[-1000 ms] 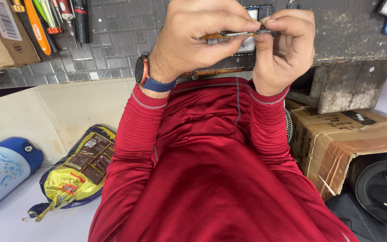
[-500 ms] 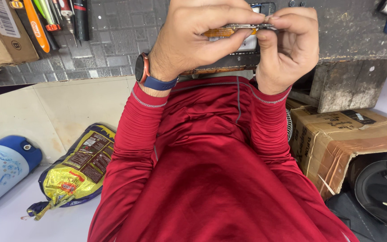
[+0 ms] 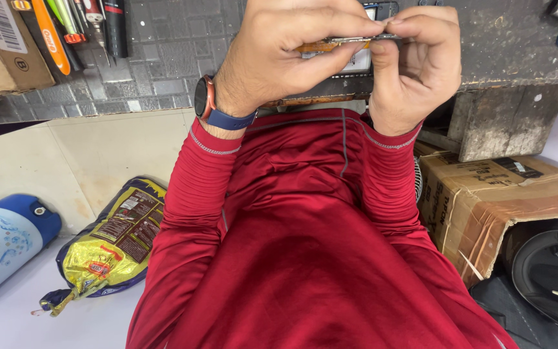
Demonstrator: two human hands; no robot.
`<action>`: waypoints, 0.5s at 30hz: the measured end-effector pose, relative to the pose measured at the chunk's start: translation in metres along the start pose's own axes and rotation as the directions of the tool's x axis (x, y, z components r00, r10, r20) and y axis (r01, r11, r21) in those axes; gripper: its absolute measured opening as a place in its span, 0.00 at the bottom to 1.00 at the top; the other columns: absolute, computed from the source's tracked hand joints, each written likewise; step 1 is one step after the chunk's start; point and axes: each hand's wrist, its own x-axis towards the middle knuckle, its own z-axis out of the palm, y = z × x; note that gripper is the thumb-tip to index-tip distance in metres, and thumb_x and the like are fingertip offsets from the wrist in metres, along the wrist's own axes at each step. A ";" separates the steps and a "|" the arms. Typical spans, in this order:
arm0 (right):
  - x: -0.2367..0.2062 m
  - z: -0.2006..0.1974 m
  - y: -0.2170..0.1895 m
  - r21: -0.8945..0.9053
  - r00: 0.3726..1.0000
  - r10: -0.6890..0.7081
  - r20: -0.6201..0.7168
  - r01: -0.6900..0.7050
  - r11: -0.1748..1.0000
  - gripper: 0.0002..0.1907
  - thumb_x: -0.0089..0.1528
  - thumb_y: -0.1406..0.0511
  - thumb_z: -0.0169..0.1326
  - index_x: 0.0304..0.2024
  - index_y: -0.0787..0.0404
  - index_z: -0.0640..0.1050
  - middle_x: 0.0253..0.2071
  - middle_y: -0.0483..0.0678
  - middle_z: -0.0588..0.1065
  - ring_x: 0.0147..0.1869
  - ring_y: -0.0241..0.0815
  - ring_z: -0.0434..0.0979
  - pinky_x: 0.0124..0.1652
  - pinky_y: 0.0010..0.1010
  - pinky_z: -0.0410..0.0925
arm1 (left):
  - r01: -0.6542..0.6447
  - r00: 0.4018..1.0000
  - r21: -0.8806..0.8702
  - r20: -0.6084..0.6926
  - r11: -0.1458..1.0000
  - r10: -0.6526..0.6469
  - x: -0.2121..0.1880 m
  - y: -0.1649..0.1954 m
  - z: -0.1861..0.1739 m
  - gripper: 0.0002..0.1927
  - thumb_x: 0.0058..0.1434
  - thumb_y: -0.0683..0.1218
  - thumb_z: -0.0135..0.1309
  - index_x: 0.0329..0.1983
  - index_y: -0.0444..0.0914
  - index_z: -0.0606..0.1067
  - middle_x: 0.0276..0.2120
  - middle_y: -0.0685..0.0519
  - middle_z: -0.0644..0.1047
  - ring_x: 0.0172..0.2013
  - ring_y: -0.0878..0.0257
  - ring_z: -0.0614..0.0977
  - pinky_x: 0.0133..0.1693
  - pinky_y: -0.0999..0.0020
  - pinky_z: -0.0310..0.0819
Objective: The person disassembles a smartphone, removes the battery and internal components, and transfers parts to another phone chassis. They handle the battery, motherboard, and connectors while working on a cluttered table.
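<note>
Below my grip I see the red sleeves and chest, which hide most of the floor. Down to the left of the grip lie a yellow snack bag point(image 3: 108, 249) and a blue bottle point(image 3: 4, 242); up to its left, screwdrivers point(image 3: 82, 26) rest on the grey workbench point(image 3: 163, 58). A cardboard box point(image 3: 505, 200) sits down to the right. My left hand point(image 3: 285, 55) and right hand point(image 3: 418, 68) both pinch a thin flat part point(image 3: 343, 44), edge-on between the fingertips, bridging the two hands.
</note>
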 end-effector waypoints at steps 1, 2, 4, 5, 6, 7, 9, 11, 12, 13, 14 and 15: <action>0.001 0.000 0.000 0.002 1.000 -0.003 0.004 0.003 1.000 0.13 0.68 0.71 0.63 0.49 0.68 0.72 0.49 0.51 0.69 0.47 0.38 0.72 0.50 0.26 0.69 | -0.001 1.000 0.004 0.001 1.000 0.001 0.000 0.000 0.000 0.15 0.70 0.32 0.61 0.58 0.36 0.78 0.50 0.50 0.82 0.48 0.62 0.87 0.50 0.73 0.82; 0.001 0.000 0.000 0.005 1.000 -0.004 0.004 0.004 1.000 0.13 0.68 0.71 0.63 0.48 0.68 0.72 0.49 0.51 0.69 0.47 0.38 0.72 0.50 0.26 0.70 | -0.001 1.000 0.005 0.003 1.000 0.001 0.001 0.001 0.000 0.15 0.71 0.33 0.62 0.59 0.37 0.79 0.51 0.50 0.82 0.48 0.62 0.87 0.50 0.73 0.82; 0.002 0.001 -0.001 0.012 1.000 -0.003 0.001 0.003 1.000 0.14 0.67 0.70 0.63 0.48 0.68 0.71 0.49 0.51 0.69 0.46 0.37 0.72 0.49 0.26 0.70 | 0.010 1.000 0.015 0.000 1.000 -0.010 0.002 0.002 0.000 0.15 0.72 0.34 0.63 0.59 0.37 0.79 0.51 0.51 0.82 0.47 0.62 0.87 0.50 0.73 0.83; 0.001 0.001 -0.002 0.018 1.000 0.000 -0.004 0.000 1.000 0.14 0.67 0.70 0.63 0.48 0.68 0.71 0.48 0.51 0.69 0.46 0.37 0.72 0.49 0.26 0.69 | 0.020 1.000 0.023 -0.005 1.000 -0.020 0.002 0.003 0.001 0.14 0.72 0.35 0.64 0.59 0.37 0.79 0.51 0.51 0.83 0.48 0.62 0.87 0.50 0.73 0.83; 0.001 0.001 -0.002 0.025 1.000 0.003 -0.009 -0.003 1.000 0.14 0.67 0.69 0.63 0.48 0.68 0.71 0.48 0.50 0.69 0.46 0.37 0.72 0.48 0.25 0.69 | 0.031 0.999 0.031 -0.011 0.999 -0.030 0.003 0.004 0.002 0.14 0.73 0.35 0.64 0.59 0.38 0.79 0.51 0.51 0.83 0.48 0.63 0.87 0.50 0.73 0.83; 0.001 0.002 -0.003 0.035 1.000 0.007 -0.016 -0.007 0.999 0.15 0.67 0.69 0.64 0.49 0.68 0.71 0.48 0.50 0.69 0.46 0.36 0.72 0.48 0.25 0.69 | 0.024 0.999 0.024 -0.022 0.999 -0.023 0.004 0.006 0.002 0.14 0.72 0.35 0.64 0.58 0.37 0.79 0.50 0.51 0.83 0.48 0.61 0.87 0.51 0.71 0.83; 0.000 0.001 -0.004 0.049 1.000 0.021 -0.021 -0.020 0.999 0.15 0.68 0.69 0.64 0.50 0.67 0.71 0.48 0.50 0.69 0.45 0.36 0.72 0.48 0.25 0.69 | 0.009 0.999 0.013 -0.044 1.000 -0.008 0.006 0.007 0.003 0.13 0.71 0.35 0.63 0.56 0.36 0.78 0.49 0.49 0.82 0.49 0.59 0.87 0.52 0.68 0.82; 0.001 0.000 -0.004 0.063 0.999 0.041 -0.013 -0.040 0.997 0.17 0.68 0.68 0.64 0.51 0.66 0.70 0.46 0.49 0.69 0.45 0.36 0.73 0.48 0.25 0.69 | 0.004 0.999 0.030 -0.038 1.000 -0.003 0.007 0.009 0.001 0.13 0.71 0.35 0.62 0.56 0.35 0.78 0.50 0.49 0.82 0.50 0.59 0.86 0.53 0.68 0.82; 0.001 -0.001 -0.004 0.073 0.999 0.050 -0.006 -0.049 0.996 0.17 0.68 0.68 0.65 0.51 0.66 0.69 0.46 0.49 0.69 0.45 0.36 0.73 0.49 0.25 0.69 | 0.002 0.999 0.038 -0.035 0.999 0.000 0.007 0.009 0.001 0.12 0.71 0.36 0.62 0.57 0.35 0.77 0.50 0.49 0.82 0.50 0.58 0.86 0.53 0.68 0.81; 0.002 -0.002 -0.003 0.091 0.999 0.054 0.003 -0.054 0.994 0.19 0.67 0.67 0.65 0.52 0.65 0.68 0.46 0.49 0.69 0.45 0.36 0.73 0.48 0.25 0.69 | 0.013 0.999 0.035 -0.029 0.999 -0.012 0.007 0.009 0.000 0.12 0.72 0.36 0.62 0.56 0.36 0.78 0.50 0.50 0.82 0.50 0.59 0.87 0.53 0.69 0.82; 0.003 -0.002 -0.002 0.101 0.998 0.057 0.007 -0.058 0.993 0.20 0.67 0.67 0.65 0.52 0.64 0.68 0.46 0.49 0.70 0.45 0.37 0.74 0.48 0.25 0.70 | 0.023 0.999 0.031 -0.023 0.999 -0.022 0.007 0.009 -0.001 0.11 0.73 0.37 0.62 0.56 0.36 0.78 0.50 0.51 0.83 0.50 0.60 0.87 0.53 0.70 0.82; 0.004 -0.003 -0.001 0.111 0.998 0.060 0.012 -0.061 0.992 0.21 0.67 0.66 0.65 0.52 0.64 0.67 0.47 0.49 0.70 0.45 0.37 0.74 0.48 0.25 0.70 | 0.034 0.999 0.031 -0.022 0.999 -0.033 0.007 0.008 -0.001 0.10 0.73 0.37 0.62 0.56 0.36 0.78 0.50 0.51 0.83 0.50 0.61 0.87 0.53 0.71 0.82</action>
